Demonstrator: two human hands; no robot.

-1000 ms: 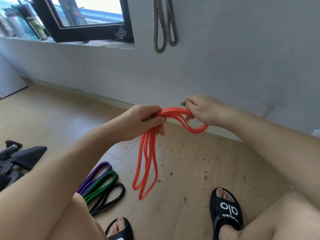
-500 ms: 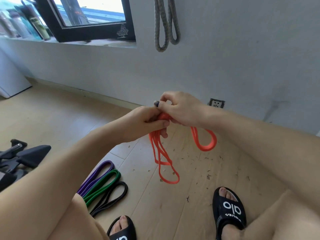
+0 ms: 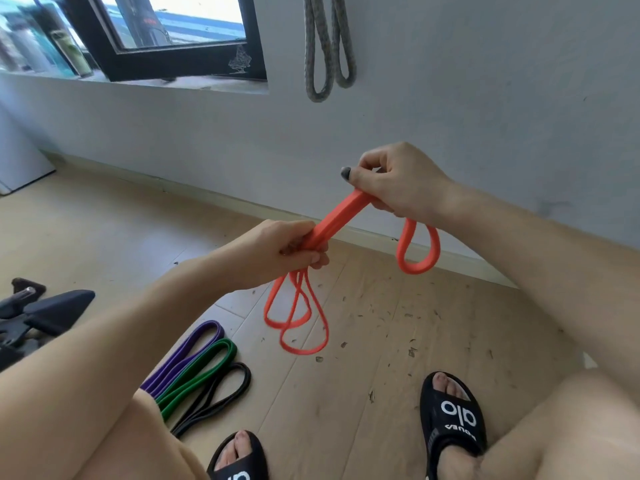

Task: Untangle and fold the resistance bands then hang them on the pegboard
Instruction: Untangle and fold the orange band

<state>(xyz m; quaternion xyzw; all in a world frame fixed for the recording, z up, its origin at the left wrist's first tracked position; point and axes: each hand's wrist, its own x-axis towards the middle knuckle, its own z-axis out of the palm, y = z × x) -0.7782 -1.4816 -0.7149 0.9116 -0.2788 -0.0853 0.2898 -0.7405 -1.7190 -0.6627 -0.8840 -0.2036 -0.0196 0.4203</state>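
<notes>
An orange resistance band (image 3: 341,216) is stretched in a short bundle between both hands above the floor. My left hand (image 3: 287,247) grips its lower end, and several loops hang below that fist. My right hand (image 3: 398,181) grips the upper end, with one loop dangling to its right. A grey band (image 3: 327,46) hangs folded on the wall above; its hook is out of view. On the floor at lower left lie a purple band (image 3: 194,348), a green band (image 3: 201,372) and a black band (image 3: 221,393), side by side.
Black exercise equipment (image 3: 41,313) sits on the floor at the far left. My feet in black slides (image 3: 453,417) stand on the wooden floor, which is strewn with small debris. A window (image 3: 166,36) is at upper left.
My hands, close together half a second ago, have moved apart. The right hand rose up and right, pulling the orange bundle taut between the fists.
</notes>
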